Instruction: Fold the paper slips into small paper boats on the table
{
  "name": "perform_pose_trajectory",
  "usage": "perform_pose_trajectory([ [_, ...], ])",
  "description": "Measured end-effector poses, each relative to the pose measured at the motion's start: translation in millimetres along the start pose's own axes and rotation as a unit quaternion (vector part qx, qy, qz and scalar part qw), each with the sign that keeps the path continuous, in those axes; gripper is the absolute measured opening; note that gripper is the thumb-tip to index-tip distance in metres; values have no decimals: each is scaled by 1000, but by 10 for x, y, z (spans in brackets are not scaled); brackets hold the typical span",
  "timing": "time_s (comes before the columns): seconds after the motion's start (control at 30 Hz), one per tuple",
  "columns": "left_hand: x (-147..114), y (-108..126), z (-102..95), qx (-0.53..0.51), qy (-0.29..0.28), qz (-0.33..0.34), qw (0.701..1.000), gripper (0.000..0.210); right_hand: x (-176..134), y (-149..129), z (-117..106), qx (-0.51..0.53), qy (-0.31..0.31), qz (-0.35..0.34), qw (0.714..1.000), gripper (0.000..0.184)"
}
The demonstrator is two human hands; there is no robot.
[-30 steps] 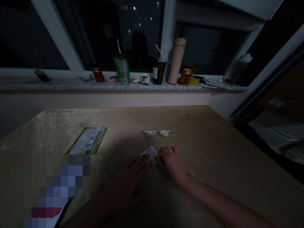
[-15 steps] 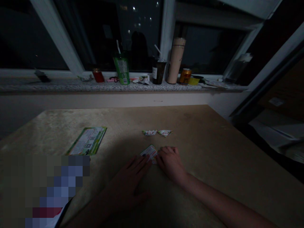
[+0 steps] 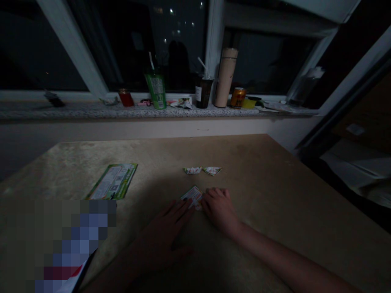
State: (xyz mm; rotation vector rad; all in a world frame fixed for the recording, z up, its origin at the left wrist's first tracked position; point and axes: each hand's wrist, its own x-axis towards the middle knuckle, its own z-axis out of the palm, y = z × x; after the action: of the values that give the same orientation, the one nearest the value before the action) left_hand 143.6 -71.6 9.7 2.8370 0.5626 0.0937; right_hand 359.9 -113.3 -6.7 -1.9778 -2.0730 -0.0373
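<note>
A small piece of folded printed paper (image 3: 193,193) lies on the tabletop between my hands. My left hand (image 3: 166,228) rests flat, fingers stretched out, their tips on the paper's lower left part. At its right corner, my right hand (image 3: 219,208) has its fingers curled in and pressed together on the edge; the fingertips are partly hidden. Just beyond the paper, two small folded printed pieces, a left one (image 3: 192,170) and a right one (image 3: 212,171), sit side by side with their points nearly touching.
A green printed leaflet (image 3: 114,179) lies to the left on the wooden table (image 3: 259,179), beside a blurred-out area. Along the granite windowsill (image 3: 180,113) stand a green cup (image 3: 157,90), a dark cup with a straw (image 3: 204,92), a pink flask (image 3: 226,77) and a gold can (image 3: 238,98).
</note>
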Motion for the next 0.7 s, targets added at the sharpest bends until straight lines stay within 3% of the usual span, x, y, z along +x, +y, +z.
perform_pose_trajectory([
  [0.2,33,62,-38,-9,-5,-9,1000,81,1,-11,-19,1,3,-6,1000,17],
  [0.3,35,80,-39,-1,-9,-14,1000,81,-23,-5,-55,14,34,-10,999,14],
  [0.37,31,85,-34,-1,-2,-19,1000,82,-65,10,-91,35,56,-73,995,19],
  [0.43,29,89,-29,-4,5,-19,1000,83,-128,31,-127,53,56,-201,977,26],
  [0.5,29,94,-28,-6,7,-16,1000,83,-201,52,-158,59,53,-248,966,29],
  [0.7,44,125,-60,8,-18,-30,999,84,-297,95,-206,112,13,-196,974,28],
])
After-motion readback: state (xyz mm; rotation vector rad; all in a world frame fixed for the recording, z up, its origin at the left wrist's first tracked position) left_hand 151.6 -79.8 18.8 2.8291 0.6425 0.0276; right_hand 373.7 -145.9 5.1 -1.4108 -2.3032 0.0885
